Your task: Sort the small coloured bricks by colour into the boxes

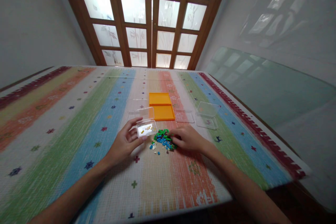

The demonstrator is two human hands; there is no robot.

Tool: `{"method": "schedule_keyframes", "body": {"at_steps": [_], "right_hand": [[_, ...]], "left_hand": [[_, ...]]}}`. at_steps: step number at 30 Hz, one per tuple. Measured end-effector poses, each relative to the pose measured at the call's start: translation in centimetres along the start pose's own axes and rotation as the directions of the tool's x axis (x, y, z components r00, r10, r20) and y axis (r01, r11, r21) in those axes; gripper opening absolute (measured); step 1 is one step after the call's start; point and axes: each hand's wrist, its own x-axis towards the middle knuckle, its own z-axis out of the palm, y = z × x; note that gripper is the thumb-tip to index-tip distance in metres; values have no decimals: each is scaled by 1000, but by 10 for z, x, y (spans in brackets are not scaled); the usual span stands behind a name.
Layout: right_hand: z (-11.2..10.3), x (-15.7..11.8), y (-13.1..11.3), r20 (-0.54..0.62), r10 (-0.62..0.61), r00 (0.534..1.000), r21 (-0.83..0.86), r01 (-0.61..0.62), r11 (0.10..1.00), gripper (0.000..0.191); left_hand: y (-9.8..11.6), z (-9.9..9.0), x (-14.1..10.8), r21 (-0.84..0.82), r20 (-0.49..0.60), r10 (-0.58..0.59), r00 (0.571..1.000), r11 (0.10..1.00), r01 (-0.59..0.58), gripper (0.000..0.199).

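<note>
My left hand (131, 136) grips a small clear plastic box (147, 128) by its left side, thumb in front and fingers behind. A few tiny yellow and orange pieces lie inside the box. Just right of it, a pile of small building bricks (164, 140), mostly green and blue with some white and brown, rests on the tablecloth. My right hand (187, 138) reaches into the right side of this pile with its fingers pinched together. Whatever those fingertips hold, if anything, is hidden.
Behind the pile lies an open orange case (162, 112). To its right are a clear tray (184, 116) and an open clear box (207, 121); a clear lid (141, 112) is at its left. A striped cloth (105, 147) covers the table, with wooden glass doors (152, 21) beyond.
</note>
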Motion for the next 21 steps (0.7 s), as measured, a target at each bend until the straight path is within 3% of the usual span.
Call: {"method": "schedule_keyframes", "body": {"at_steps": [7, 14, 21], "right_hand": [[-1, 4, 0, -16, 6, 1000, -22, -6, 1000, 39], [-3, 8, -2, 50, 20, 999, -50, -18, 999, 25], [-4, 16, -6, 50, 2, 999, -93, 3, 996, 33]], "left_hand": [[1, -1, -1, 1, 14, -9, 1000, 1000, 9, 60], [0, 0, 0, -4, 11, -18, 1000, 1000, 18, 61], [1, -1, -1, 14, 14, 8, 1000, 1000, -9, 60]]}}
